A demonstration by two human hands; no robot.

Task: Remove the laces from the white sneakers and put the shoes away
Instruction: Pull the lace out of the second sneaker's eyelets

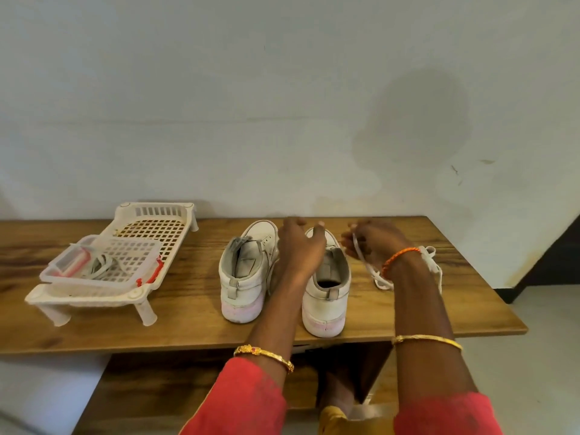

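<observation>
Presently, findings as follows.
Sneakers: left sneaker (241,274) and right sneaker (326,287) stand upright side by side on the counter (188,312), near its middle, just apart.
Axis: each shoe's long axis runs front to back; heels face the person, toes point toward the wall (282,105).
Laces: eyelets of both shoes appear bare; a white lace (367,265) hangs from the right hand and trails onto the counter beside the right sneaker.
Right hand (373,240): grip curled, pinching the lace.
Left hand (301,246): grip wide, fingers spread above the gap between the two shoes, holding nothing.
Step in hand: judged late unlacing, the last lace apparently free.
Next move: judged to call for setting the lace down, then taking the shoes by the heels.
Surroundings: white plastic rack (157,227) at counter left, carrying a small basket (131,255) with what looks like another lace (100,266).
</observation>
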